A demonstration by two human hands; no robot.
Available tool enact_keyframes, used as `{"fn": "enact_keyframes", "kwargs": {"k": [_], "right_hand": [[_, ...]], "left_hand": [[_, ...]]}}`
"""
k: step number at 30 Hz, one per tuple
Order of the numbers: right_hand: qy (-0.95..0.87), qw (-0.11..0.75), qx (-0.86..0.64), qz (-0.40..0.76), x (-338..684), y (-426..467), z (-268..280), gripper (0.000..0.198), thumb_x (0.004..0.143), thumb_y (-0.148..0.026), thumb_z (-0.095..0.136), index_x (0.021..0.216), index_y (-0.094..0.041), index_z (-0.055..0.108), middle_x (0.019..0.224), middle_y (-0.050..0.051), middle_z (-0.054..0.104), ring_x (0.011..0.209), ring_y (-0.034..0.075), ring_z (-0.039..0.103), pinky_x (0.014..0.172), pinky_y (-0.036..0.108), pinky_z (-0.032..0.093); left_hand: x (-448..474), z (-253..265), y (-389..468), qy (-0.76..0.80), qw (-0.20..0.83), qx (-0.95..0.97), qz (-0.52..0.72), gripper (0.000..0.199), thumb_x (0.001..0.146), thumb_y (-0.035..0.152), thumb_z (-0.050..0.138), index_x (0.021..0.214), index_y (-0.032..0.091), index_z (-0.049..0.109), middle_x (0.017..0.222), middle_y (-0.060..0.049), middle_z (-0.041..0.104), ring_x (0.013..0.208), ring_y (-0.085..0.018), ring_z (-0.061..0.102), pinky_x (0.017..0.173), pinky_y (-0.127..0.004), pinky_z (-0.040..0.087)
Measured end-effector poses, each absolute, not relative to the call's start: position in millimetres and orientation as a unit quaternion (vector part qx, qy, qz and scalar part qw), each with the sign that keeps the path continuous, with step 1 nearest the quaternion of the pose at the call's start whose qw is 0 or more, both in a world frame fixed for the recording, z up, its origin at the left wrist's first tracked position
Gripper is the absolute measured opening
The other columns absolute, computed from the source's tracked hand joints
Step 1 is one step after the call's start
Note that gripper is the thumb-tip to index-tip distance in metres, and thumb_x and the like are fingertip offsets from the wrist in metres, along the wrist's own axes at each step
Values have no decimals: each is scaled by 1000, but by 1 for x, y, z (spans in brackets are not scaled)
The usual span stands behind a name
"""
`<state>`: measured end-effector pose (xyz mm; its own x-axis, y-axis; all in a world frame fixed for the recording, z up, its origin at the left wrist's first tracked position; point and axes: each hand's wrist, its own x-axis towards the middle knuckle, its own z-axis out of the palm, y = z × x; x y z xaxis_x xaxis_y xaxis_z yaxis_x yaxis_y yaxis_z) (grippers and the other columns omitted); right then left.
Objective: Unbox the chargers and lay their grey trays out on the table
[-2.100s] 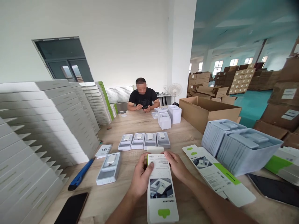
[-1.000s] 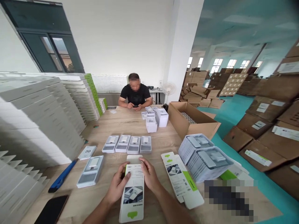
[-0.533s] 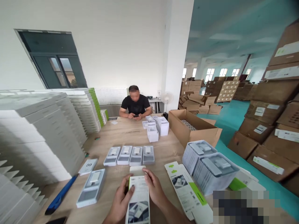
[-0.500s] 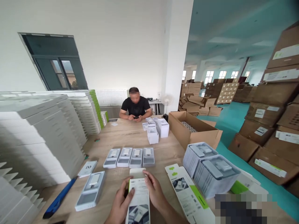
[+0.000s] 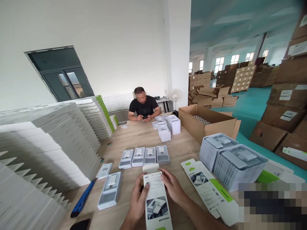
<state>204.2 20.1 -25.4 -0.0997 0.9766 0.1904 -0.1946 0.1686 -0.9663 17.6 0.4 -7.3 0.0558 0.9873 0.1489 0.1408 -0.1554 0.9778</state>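
Observation:
A white printed packaging box (image 5: 155,191) with a product photo is upright before me, its top flap raised. My left hand (image 5: 139,195) grips its left side, thumb across the front. At the upper right edge, my right hand (image 5: 173,185) holds the box with curled fingers, some hidden behind it. Beyond the box stand several grey trays (image 5: 150,156), each with a white charger-like block. A similar tray (image 5: 109,190) sits to the left, near white leaflets (image 5: 104,171). Flat printed cartons (image 5: 208,188) lie to the right.
Stacks of white boxes (image 5: 55,137) line the left side. A blue cutter (image 5: 83,198) and a dark object (image 5: 80,224) lie in front of them. Stacked trays (image 5: 241,172) and a brown carton (image 5: 208,124) stand right. Across the table sits a person (image 5: 144,107) with a phone.
The camera view has swung left and tilted slightly, so the table things appear further right. Both hands still hold the box, and more of its printed front shows now.

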Motion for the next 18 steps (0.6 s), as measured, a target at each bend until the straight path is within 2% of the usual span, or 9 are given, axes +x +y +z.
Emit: {"fn": "enact_keyframes", "kwargs": {"k": [4, 9, 14, 18], "right_hand": [[-518, 561, -370, 529, 203, 24, -31, 44, 90, -54, 56, 121, -24, 65, 108, 10, 70, 94, 28, 66, 81, 40, 52], [-522, 564, -366, 524, 202, 24, -27, 48, 87, -58, 57, 119, -22, 66, 103, 10, 71, 90, 27, 66, 80, 39, 51], [-528, 552, -377, 524, 204, 22, -23, 51, 88, -58, 56, 120, -20, 65, 106, 11, 71, 93, 26, 65, 79, 36, 50], [-531, 547, -385, 520, 205, 23, -24, 53, 87, -60, 56, 119, -19, 65, 105, 10, 71, 92, 26, 65, 77, 34, 49]], "left_hand": [[19, -16, 2, 477, 447, 567, 502, 49, 86, 54, 59, 126, 26, 51, 136, -10, 59, 129, -32, 49, 109, -45, 39], [24, -23, 5, 453, 477, 530, 535, 57, 80, 58, 64, 124, 26, 50, 132, -9, 62, 123, -34, 56, 105, -44, 45], [24, -28, 9, 460, 455, 531, 547, 57, 79, 58, 65, 123, 24, 54, 126, -9, 67, 119, -31, 60, 103, -38, 46], [23, -32, 10, 445, 451, 544, 550, 58, 80, 57, 65, 125, 22, 53, 127, -10, 66, 119, -31, 59, 102, -37, 47]]}}
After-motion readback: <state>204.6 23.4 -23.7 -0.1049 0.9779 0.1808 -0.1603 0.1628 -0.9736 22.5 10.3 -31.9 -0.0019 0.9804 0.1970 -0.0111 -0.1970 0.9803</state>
